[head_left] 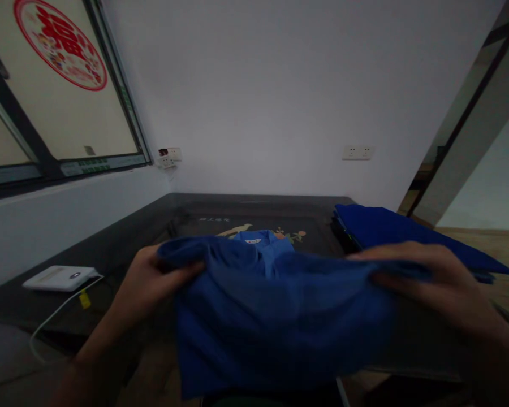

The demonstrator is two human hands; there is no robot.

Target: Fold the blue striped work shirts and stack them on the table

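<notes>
your left hand (152,282) is closed on one corner of the blue garment (280,328), thumb under the edge, and your right hand (441,277) pinches the opposite corner. the garment is at the near side of the counter (139,229): its near part is lifted and stretched between your hands, hanging in a blurred sheet, while the collar (254,239) lies farther back over the counter's middle. as far as shows, the lifting is done and both corners are gripped; the near part is not laid down flat, so i'd judge you partway through handling it. the cloth looks soft and plain, mid blue, darker where it hangs, with rumpled folds near your left hand and a pale label inside the collar. a folded bright-blue cloth (390,226) lies at the counter's right side, a white device (61,278) at its left.
</notes>
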